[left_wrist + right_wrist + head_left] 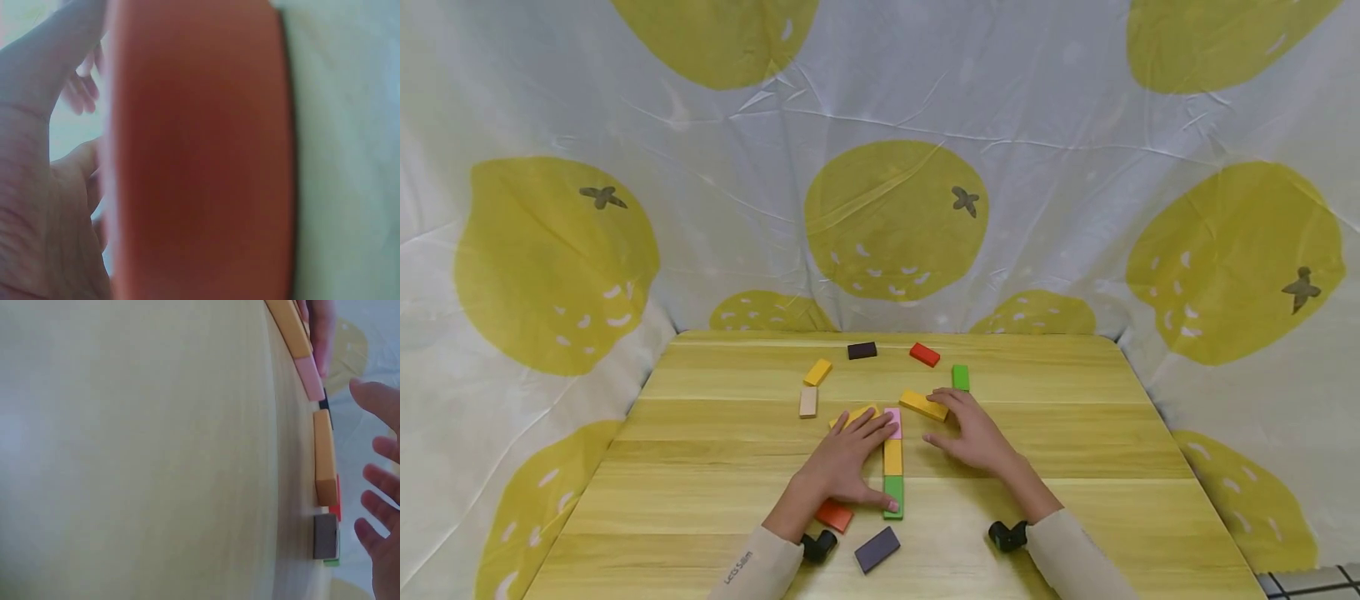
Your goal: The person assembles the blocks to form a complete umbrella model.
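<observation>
Three blocks lie end to end in a column: pink (pixel 895 427), yellow (pixel 892 457) and green (pixel 893 487). My left hand (pixel 842 465) spreads beside them, fingertips at the pink block and thumb on the green one. A yellow block (pixel 838 421) slants partly under its fingers. My right hand (pixel 976 433) reaches with relaxed, parted fingers to another slanting yellow block (pixel 919 404), fingertips over its right end. In the right wrist view, a grey-brown block (pixel 325 536) stands near that yellow block (pixel 324 456). An orange-red block (pixel 206 150) fills the left wrist view, close to the camera.
Farther back lie a black block (pixel 862 351), a red block (pixel 924 355), a bright green block (pixel 960 377), a yellow block (pixel 817 372) and a beige block (pixel 808 402). A dark purple block (pixel 877 550) lies at the front. A lemon-print cloth (pixel 895 108) hangs behind the wooden table (pixel 700 467).
</observation>
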`<state>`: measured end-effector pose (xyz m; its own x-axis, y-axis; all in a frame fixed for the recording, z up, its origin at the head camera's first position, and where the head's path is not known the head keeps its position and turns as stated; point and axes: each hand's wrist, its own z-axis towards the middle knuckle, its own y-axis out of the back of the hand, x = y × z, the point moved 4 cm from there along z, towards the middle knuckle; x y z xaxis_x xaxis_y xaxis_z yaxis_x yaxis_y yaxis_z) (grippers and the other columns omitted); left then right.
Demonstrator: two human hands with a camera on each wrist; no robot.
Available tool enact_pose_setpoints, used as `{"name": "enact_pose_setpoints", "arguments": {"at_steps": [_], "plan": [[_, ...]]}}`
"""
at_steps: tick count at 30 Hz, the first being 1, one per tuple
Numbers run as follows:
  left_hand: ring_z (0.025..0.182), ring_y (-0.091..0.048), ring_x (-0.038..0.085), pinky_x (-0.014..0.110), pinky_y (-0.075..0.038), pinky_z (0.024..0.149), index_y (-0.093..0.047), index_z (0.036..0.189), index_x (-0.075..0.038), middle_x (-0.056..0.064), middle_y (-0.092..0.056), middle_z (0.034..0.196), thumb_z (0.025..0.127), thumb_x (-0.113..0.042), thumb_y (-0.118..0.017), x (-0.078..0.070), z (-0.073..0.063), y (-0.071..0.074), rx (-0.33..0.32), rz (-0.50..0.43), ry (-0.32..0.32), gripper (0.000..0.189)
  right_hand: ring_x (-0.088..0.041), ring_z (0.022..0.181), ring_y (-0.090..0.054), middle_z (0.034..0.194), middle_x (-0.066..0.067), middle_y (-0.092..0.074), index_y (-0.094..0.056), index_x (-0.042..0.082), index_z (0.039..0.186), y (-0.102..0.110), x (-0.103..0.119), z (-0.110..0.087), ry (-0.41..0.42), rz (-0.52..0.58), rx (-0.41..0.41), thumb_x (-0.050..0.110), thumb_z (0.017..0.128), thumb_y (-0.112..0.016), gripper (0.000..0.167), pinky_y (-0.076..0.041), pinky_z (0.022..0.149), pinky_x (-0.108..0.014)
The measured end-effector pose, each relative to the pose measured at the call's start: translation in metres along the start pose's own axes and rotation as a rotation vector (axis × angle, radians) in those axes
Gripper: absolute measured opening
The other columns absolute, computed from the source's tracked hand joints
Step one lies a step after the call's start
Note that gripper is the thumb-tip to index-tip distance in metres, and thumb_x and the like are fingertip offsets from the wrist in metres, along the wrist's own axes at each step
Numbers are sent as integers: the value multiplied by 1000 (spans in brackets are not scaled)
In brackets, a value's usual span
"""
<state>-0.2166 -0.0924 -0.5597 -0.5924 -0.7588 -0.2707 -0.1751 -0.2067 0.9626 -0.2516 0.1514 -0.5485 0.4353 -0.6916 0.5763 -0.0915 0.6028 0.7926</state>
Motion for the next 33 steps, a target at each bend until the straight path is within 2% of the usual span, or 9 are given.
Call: {"name": "enact_pose_setpoints", "arguments": {"at_steps": [6, 12, 21, 27, 33], "plan": [[161, -17, 28, 62, -12, 128, -29, 165, -26, -6, -22, 172, 65, -94, -64, -1, 0, 1, 11, -14, 2, 125, -31, 146, -44, 158, -4, -46, -56, 21, 148, -7, -2, 20, -42, 12, 39, 43, 88, -82, 69, -40, 119, -56], [160, -18, 28, 62, -13, 128, -31, 164, -26, -6, -23, 172, 65, -93, -65, -1, 0, 2, 3, -18, 1, 124, -31, 143, -48, 154, -6, -49, -55, 18, 148, -15, -1, 36, -53, 41, 48, 37, 90, -80, 66, -41, 118, -55], [160, -19, 28, 62, -14, 128, -32, 164, -26, -7, -24, 172, 64, -93, -66, -1, 0, 2, -3, -24, 1, 124, -33, 139, -51, 150, -9, -55, -54, 16, 150, -19, -11, 44, -80, 5, 88, 42, 89, -80, 71, -42, 117, -54], [160, -20, 28, 62, -14, 128, -31, 164, -27, -7, -24, 172, 65, -93, -66, -1, 0, 2, -9, -22, 1, 124, -34, 140, -51, 144, -9, -62, -62, 15, 142, -16, -14, 45, -49, -12, 97, 34, 95, -76, 53, -39, 119, -54], [160, -20, 27, 62, -14, 128, -31, 164, -27, -7, -24, 172, 64, -93, -66, -1, 0, 2, -12, -24, 2, 124, -33, 130, -58, 132, -9, -70, -70, 12, 131, -20, -17, 50, 20, -42, 73, 25, 98, -72, 35, -43, 115, -52]]}}
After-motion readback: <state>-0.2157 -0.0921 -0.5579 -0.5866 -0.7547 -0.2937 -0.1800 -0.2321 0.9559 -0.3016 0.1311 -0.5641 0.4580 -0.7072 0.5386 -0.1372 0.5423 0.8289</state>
